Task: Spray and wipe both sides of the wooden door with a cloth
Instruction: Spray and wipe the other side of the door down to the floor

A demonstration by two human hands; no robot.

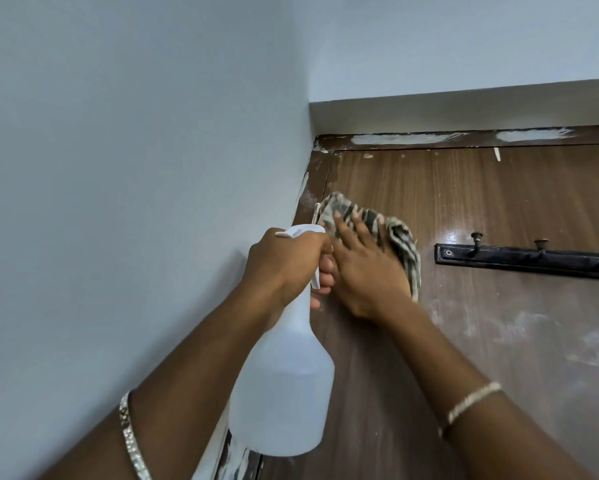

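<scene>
The brown wooden door (481,202) fills the right half of the view, its top edge near the ceiling. My left hand (284,268) grips the neck and trigger of a translucent white spray bottle (284,382), which hangs upright in front of the door's left edge. My right hand (364,271) lies flat with straight fingers on a striped green-and-cream cloth (402,247) and presses it against the door's upper left part. Dusty whitish smears cover the door's lower right.
A black hook rail (520,259) with metal pegs is screwed to the door right of the cloth. A pale blue wall (135,168) runs along the left. The door frame (412,138) at the top carries white paint marks.
</scene>
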